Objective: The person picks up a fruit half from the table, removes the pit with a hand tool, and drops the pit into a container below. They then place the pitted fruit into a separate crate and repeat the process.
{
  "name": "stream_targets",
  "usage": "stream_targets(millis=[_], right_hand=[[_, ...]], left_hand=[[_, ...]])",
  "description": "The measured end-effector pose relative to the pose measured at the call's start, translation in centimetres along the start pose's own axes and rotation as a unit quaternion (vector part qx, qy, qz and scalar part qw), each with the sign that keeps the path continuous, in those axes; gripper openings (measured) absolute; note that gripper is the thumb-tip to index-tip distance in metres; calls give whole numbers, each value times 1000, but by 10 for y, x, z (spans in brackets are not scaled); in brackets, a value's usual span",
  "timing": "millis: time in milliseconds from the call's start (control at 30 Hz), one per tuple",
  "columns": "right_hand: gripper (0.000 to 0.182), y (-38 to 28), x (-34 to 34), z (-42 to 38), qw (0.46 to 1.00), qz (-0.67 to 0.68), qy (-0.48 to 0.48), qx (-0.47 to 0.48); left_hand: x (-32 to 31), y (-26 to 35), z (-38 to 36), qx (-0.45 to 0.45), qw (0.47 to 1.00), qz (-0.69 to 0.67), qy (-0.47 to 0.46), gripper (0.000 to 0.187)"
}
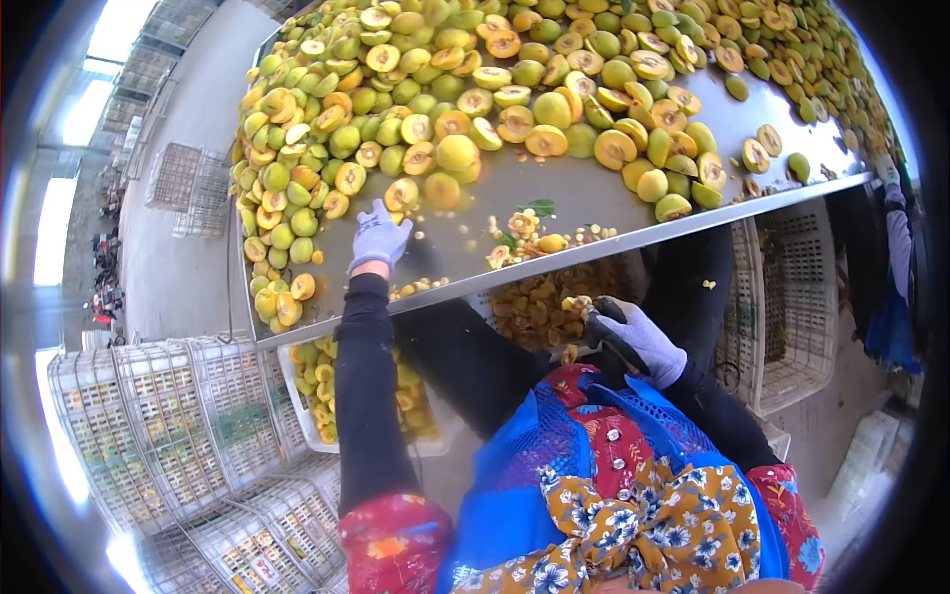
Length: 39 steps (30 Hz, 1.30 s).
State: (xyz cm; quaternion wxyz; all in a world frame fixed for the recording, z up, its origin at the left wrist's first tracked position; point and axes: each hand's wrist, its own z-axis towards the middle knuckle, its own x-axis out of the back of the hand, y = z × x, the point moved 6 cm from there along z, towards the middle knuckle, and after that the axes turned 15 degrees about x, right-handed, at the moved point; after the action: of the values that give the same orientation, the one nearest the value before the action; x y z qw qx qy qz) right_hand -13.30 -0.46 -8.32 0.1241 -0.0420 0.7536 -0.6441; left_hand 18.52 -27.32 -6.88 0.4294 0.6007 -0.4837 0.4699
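My left hand (380,239), in a pale lilac glove, reaches over the metal table (465,213) with its fingers stretched out. Its fingertips are right at a halved yellow stone fruit (401,194). In front of my body, my right hand (648,343), gloved too, is wrapped around a dark-handled tool (616,339) whose working end is covered by yellow fruit bits (577,305). A large heap of whole and halved green-yellow stone fruit (396,89) spreads over the table. Pits and fruit scraps (524,238) lie near the table's front edge.
Below the edge stands a container of brownish fruit scraps (544,307). A white tub (435,436) of fruit halves sits under my left arm. Plastic crates (178,416) are stacked at left, with another crate (802,297) at right. Another person's gloved hand (888,173) is at the far right.
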Motion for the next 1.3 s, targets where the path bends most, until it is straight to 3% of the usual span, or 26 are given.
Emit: stream_targets(millis=[33, 67, 100, 133, 167, 233, 267, 367, 433, 533, 633, 667, 767, 833, 867, 933, 967, 1000, 1033, 1100, 1133, 1200, 1300], right_hand=[[42, -9, -2, -4, 996, 79, 17, -39], [40, -18, -3, -8, 984, 155, 39, -78], [40, -21, -5, -11, 969, 220, 69, -93], [40, -21, -6, -13, 948, 284, 99, -105], [40, -23, -5, -16, 922, 348, 125, -115], [37, -35, 0, -18, 935, 332, 39, -119], [37, -39, 0, -18, 940, 320, 19, -115], [37, -59, -4, -16, 956, 280, -17, -88], [39, -61, -6, -20, 951, 293, -22, -97], [41, -55, -10, -29, 933, 332, -8, -139], [40, -51, -11, -31, 947, 279, 16, -158], [39, -54, -14, -32, 939, 313, 14, -139], [37, -59, -19, -34, 911, 396, -2, -113], [36, -60, -20, -37, 892, 431, -27, -136], [35, -57, -15, -34, 925, 358, -15, -124], [32, -47, -9, -29, 973, 209, 11, -96], [30, -49, -3, -24, 999, 29, 19, -7], [28, -57, -4, -21, 984, -153, 26, 82], [26, -68, -9, -20, 929, -328, 32, 166], [25, -72, -15, -17, 932, -337, 4, 132], [26, -74, -18, -15, 928, -350, -3, 129], [29, -75, -24, -12, 920, -376, -18, 108], [29, -71, -30, -13, 924, -365, -36, 111]], left_hand=[[-4, 5, 3, 5, 999, -11, -46, 64], [-2, 9, -8, -33, 995, -92, -35, 46], [13, 27, -44, 73, 937, -280, -197, 36], [6, 29, -62, 61, 870, -410, -267, 32], [6, 37, -89, 58, 792, -521, -313, 34], [12, 69, -143, 34, 685, -621, -380, 42], [0, 76, -161, 45, 663, -630, -401, 41], [-15, 113, -212, 34, 654, -619, -434, 50], [-21, 137, -227, -57, 694, -598, -396, 48], [-29, 148, -240, -42, 650, -641, -407, 49], [-19, 146, -244, -78, 753, -577, -307, 52], [-22, 145, -245, -43, 707, -619, -339, 55], [-12, 144, -246, -61, 710, -631, -306, 55], [-11, 142, -247, -27, 654, -661, -367, 53], [-12, 141, -248, -10, 624, -674, -396, 52], [-32, 132, -240, -28, 660, -669, -341, 50], [-26, 130, -239, -135, 751, -592, -260, 50], [-13, 131, -240, -221, 819, -508, -148, 50], [-12, 132, -241, -216, 821, -506, -153, 53], [-13, 135, -244, -208, 822, -505, -162, 58], [-18, 137, -245, -197, 817, -518, -160, 46], [-8, 139, -249, -189, 835, -498, -140, 40], [-13, 138, -251, -126, 793, -576, -156, 42]])
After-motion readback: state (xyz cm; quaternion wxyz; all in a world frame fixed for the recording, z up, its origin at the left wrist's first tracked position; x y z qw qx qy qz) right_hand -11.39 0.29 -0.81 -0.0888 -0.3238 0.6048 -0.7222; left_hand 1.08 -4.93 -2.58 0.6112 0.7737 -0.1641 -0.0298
